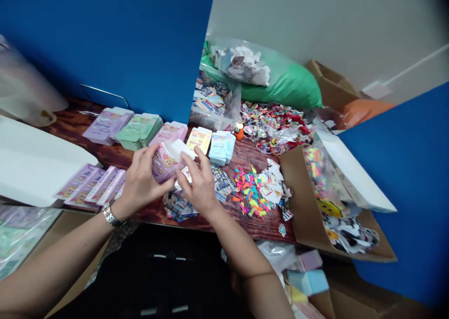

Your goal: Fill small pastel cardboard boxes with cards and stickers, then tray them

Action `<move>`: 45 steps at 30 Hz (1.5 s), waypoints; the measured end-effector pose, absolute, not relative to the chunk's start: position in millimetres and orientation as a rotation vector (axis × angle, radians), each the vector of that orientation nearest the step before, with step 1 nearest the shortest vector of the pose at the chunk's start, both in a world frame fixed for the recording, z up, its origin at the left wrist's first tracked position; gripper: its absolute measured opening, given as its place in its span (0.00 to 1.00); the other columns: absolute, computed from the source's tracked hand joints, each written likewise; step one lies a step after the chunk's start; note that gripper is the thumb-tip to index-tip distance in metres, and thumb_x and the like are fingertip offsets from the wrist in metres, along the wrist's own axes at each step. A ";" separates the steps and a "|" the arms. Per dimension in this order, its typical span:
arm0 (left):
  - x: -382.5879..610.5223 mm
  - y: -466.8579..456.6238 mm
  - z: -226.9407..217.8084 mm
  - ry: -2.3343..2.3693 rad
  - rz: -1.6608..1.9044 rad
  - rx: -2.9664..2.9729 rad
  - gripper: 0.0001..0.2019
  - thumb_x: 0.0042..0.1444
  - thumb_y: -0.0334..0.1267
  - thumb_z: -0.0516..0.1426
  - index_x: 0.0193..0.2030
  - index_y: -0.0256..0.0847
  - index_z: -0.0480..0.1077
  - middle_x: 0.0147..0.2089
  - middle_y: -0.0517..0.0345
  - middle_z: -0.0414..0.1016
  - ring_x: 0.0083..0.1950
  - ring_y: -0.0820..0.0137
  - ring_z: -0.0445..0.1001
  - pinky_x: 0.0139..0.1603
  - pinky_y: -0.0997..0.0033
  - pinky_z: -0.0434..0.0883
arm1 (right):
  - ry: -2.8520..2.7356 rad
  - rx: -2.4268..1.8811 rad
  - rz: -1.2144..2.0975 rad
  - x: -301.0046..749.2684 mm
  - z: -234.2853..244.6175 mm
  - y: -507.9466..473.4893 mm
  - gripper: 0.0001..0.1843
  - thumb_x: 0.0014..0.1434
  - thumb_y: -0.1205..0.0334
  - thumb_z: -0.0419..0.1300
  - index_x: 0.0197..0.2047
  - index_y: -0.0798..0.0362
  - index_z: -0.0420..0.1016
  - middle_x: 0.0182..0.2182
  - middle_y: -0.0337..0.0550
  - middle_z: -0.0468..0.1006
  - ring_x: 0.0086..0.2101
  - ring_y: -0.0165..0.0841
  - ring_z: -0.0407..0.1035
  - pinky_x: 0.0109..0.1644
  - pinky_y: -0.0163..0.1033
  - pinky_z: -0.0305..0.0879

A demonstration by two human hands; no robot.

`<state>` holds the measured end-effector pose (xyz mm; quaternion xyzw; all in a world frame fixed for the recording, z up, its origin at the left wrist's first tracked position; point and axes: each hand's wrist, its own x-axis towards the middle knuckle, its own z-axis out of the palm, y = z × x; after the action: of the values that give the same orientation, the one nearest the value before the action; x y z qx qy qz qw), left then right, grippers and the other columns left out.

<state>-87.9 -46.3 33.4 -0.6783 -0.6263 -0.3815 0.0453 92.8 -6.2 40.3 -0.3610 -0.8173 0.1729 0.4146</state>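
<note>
Both hands hold a small pink printed box [164, 162] over the wooden table [245, 155]. My left hand [140, 183], with a metal watch at the wrist, grips the box's left side. My right hand [199, 183] pinches the white open flap at its top. Under my hands lie dark printed cards [178, 206]. Right of them sits a heap of small colourful pieces [249, 192].
Flat stacks of purple [107, 125], green [138, 129], pink, yellow and light-blue [221, 146] boxes line the back. A white tray [31, 164] holds purple packs at left. A brown carton [298, 206] of stickers stands at right, bags behind it.
</note>
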 end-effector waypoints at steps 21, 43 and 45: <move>-54.8 -50.2 41.7 -1.679 -1.181 -2.403 0.35 0.60 0.39 0.59 0.72 0.46 0.52 0.60 0.48 0.75 0.55 0.62 0.80 0.49 0.67 0.78 | -2.002 -0.905 0.549 128.9 42.7 -32.3 0.13 0.72 0.59 0.57 0.55 0.50 0.78 0.59 0.53 0.75 0.59 0.40 0.73 0.63 0.46 0.73; -44.9 -59.7 35.3 -1.676 -0.591 -2.254 0.50 0.61 0.44 0.59 0.78 0.24 0.32 0.51 0.35 0.75 0.45 0.51 0.77 0.37 0.58 0.75 | -1.762 -0.976 0.628 115.3 48.7 -34.3 0.12 0.71 0.65 0.58 0.53 0.51 0.81 0.46 0.45 0.84 0.47 0.33 0.79 0.53 0.38 0.76; -43.2 -60.1 36.7 -1.704 -0.543 -2.256 0.51 0.62 0.44 0.58 0.78 0.24 0.29 0.51 0.35 0.74 0.45 0.51 0.77 0.37 0.59 0.74 | -1.766 -0.940 0.514 112.4 40.2 -40.8 0.16 0.72 0.67 0.55 0.58 0.51 0.78 0.49 0.46 0.84 0.49 0.33 0.79 0.58 0.39 0.75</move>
<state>-43.2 -60.1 36.7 -0.7768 -0.5869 -0.1870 0.1309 112.4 -40.8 40.2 -0.3906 -0.7342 0.2135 0.5126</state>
